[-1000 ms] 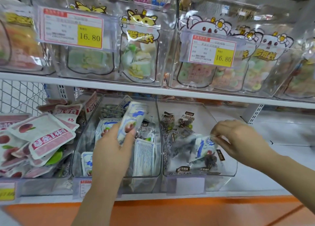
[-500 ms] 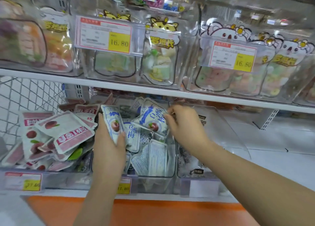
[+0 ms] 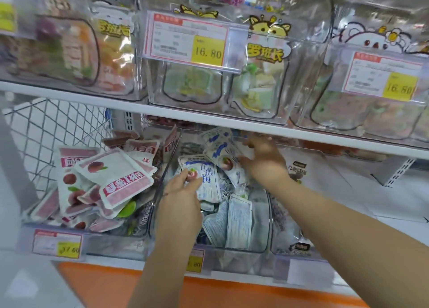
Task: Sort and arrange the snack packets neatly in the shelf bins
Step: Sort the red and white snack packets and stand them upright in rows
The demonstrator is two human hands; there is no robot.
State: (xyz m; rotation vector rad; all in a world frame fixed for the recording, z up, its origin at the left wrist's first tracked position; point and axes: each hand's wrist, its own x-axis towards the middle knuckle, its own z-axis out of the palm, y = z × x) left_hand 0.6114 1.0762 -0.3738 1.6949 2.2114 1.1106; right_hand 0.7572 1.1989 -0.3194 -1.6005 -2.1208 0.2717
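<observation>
White store shelving [image 3: 97, 94] fills the view. Over the middle clear plastic bin [image 3: 234, 259], my left hand [image 3: 180, 198] grips a white-and-blue plum snack packet [image 3: 207, 182]. My right hand [image 3: 264, 161] pinches a second white-and-blue packet [image 3: 220, 148] behind it. I should stand both upright, labels forward.

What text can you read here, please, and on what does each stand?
"16.80": upper middle price tag.
"16.80": upper right price tag.
"罗班长": giraffe pouch.
"九制话梅": right-bin packet.
"酸梅": blue-white packet.
Lower price tags, fine print: too blurred.
</observation>
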